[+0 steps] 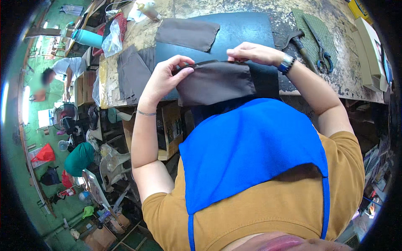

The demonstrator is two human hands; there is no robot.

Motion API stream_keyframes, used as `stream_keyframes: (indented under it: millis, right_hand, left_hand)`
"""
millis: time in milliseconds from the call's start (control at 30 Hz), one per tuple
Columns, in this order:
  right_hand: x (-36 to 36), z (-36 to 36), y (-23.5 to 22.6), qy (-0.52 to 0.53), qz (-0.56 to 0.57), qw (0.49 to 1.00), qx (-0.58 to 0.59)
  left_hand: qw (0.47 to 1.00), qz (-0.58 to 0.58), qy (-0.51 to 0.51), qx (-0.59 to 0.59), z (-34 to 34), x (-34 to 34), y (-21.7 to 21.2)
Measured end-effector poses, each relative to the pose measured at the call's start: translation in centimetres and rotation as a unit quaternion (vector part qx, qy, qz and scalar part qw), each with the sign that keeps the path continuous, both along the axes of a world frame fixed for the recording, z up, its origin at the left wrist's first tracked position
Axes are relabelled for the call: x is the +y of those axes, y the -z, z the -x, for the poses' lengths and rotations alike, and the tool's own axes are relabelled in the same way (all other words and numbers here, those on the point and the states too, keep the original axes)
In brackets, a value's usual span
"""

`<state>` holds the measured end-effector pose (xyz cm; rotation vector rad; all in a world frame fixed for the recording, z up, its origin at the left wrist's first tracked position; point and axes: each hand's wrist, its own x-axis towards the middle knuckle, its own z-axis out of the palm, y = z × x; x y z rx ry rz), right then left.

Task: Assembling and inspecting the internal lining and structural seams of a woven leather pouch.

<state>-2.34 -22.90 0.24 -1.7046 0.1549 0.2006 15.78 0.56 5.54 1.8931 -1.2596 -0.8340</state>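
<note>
A dark brown piece of thin sheet material (215, 85) hangs over the near edge of a dark board (247, 29) on the worktable, in front of my blue apron. My left hand (169, 75) pinches its upper left corner between thumb and fingers. At the upper right of the same piece, my right hand (255, 53) has its thumb and fingers pressed together on the folded edge. Part of that grip is hidden by the hand. Flat on the board beyond my hands lies a second brown piece (188, 33).
Left of the board, more dark pieces (133, 71) are stacked on the worktable (247, 5). A hammer (302, 48) and large shears (320, 46) lie at the right, near pale boxes (370, 54). A teal bottle (87, 38) is at the far left. Another person (67, 69) is beyond.
</note>
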Motion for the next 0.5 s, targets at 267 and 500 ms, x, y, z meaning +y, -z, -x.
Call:
stream_keyframes:
  millis: [267,500]
  right_hand:
    - [0.1,3.4,1.8,0.034,-0.094,0.993,-0.056]
    - [-0.9,4.4,1.9,0.055,-0.105,0.991,-0.062]
  left_hand:
    - [0.999,0.028,0.000,-0.045,-0.1,-0.1,1.8]
    - [0.989,0.102,0.025,-0.101,1.0,-0.4,0.7]
